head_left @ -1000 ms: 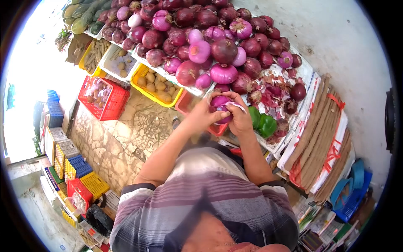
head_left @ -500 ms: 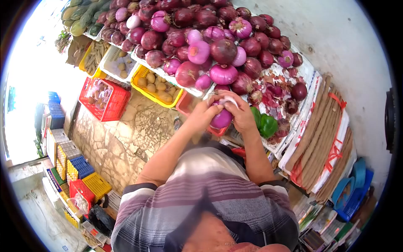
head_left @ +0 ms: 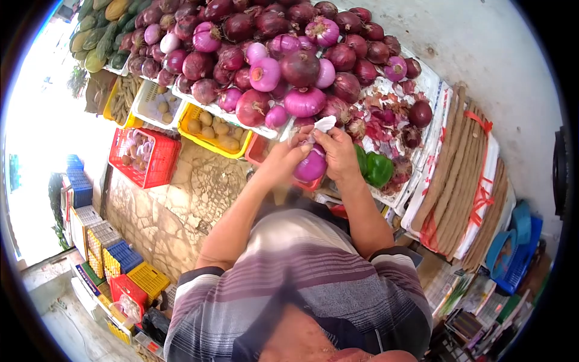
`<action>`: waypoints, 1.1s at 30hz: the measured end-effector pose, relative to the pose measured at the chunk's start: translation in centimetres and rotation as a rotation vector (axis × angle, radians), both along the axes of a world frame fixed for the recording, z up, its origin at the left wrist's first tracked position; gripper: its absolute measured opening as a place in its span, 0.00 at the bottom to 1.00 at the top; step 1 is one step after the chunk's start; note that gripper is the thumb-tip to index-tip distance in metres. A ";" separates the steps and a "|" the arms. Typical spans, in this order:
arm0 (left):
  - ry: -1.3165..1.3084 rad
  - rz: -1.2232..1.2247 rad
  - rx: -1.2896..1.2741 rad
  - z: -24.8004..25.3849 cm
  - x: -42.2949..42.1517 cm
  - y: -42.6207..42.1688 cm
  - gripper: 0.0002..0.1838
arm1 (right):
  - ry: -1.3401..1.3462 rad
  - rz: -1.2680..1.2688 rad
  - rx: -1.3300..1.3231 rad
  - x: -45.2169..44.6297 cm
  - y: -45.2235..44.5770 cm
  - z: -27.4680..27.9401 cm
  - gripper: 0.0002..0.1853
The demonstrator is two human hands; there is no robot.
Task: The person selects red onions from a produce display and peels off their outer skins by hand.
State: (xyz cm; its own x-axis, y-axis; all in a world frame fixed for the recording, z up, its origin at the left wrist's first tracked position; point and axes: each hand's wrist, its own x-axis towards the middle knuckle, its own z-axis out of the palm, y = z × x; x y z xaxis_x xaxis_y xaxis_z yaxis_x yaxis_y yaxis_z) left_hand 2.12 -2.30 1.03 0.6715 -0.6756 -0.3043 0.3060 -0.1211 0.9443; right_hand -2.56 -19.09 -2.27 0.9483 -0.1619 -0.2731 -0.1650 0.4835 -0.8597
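Observation:
Held in front of my chest is a shiny purple onion (head_left: 310,166). My left hand (head_left: 286,158) wraps its fingers round the onion's left and upper side. My right hand (head_left: 338,153) is on the right, its thumb and index finger pinching a pale piece of onion skin (head_left: 325,123) that sticks up above the onion. Just beyond my hands lies a big heap of red onions (head_left: 304,102). Loose onion peels (head_left: 381,114) are scattered to the right of the heap. Green peppers (head_left: 379,169) sit close to my right hand.
Yellow crates with potatoes (head_left: 228,143) and roots (head_left: 125,96) line the left edge of the stall. A red crate (head_left: 158,161) stands on the floor. Long brown roots (head_left: 449,175) lie at the right, with blue baskets (head_left: 520,256) beyond. Squashes (head_left: 102,36) fill the upper left.
The pale skin piece now stands up clear above the onion, between my right fingertips. The onion shows lower between my hands. The camera view has shifted slightly, moving the stall leftward.

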 end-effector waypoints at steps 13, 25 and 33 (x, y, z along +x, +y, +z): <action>0.471 0.271 -0.642 -3.0 0.8 0.1 0.29 | -0.039 -0.544 0.490 -2.7 -6.8 -3.8 0.16; 0.130 0.346 -0.352 -4.2 0.2 -0.8 0.27 | -0.119 -0.127 0.034 -2.0 2.4 1.2 0.29; -0.090 0.279 -0.258 -2.8 -0.3 -0.3 0.34 | -0.191 -0.149 0.332 -1.6 2.3 -0.5 0.28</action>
